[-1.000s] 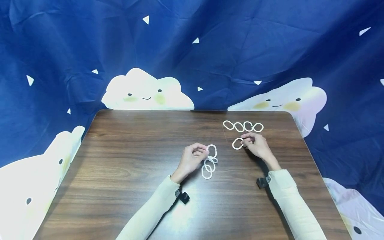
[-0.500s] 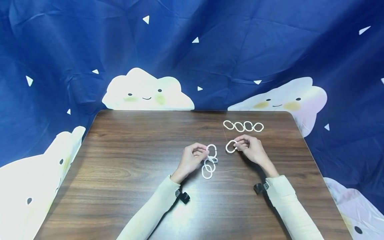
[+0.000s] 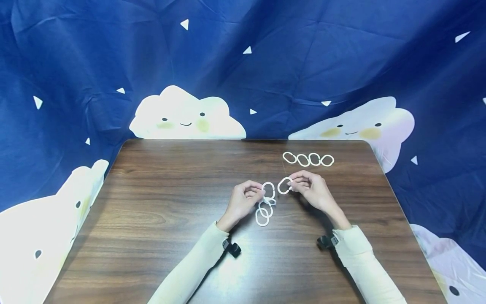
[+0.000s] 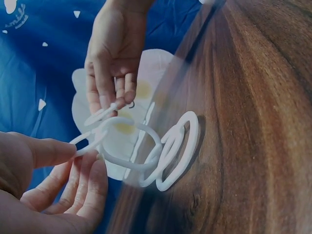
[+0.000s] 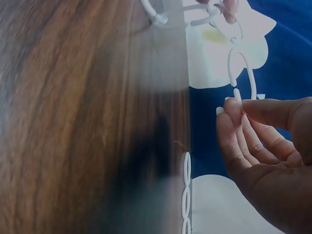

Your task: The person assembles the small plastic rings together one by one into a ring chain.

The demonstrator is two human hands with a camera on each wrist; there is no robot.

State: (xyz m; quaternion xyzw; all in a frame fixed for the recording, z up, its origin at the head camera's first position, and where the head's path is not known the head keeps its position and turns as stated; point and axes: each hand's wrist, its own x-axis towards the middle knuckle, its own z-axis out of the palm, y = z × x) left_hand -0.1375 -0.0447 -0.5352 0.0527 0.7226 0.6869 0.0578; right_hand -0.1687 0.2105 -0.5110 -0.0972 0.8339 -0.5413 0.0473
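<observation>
Thumb and fingertips of my left hand [image 3: 243, 200] pinch the top link of a short chain of white plastic oval links [image 4: 194, 131]. The chain's lower links hang down to the tabletop, looped through one another. To its right, my right hand [image 3: 314, 192] pinches a single white oval link [image 5: 252, 80] between thumb and forefinger. That link has a small gap in its side, visible in the right wrist view close to the fingertips. In the head view a narrow space separates the single link from the chain's top link.
Several more white oval links [image 3: 309, 160] lie in a row on the brown wooden table [image 3: 171, 185], toward its far right. A dark blue curtain [image 3: 288, 67] with white clouds hangs behind the far edge. Each wrist wears a small black camera [image 3: 234, 250].
My right hand has moved left with its link, from below the row of links to just beside the chain. The left hand and its chain have stayed nearly still.
</observation>
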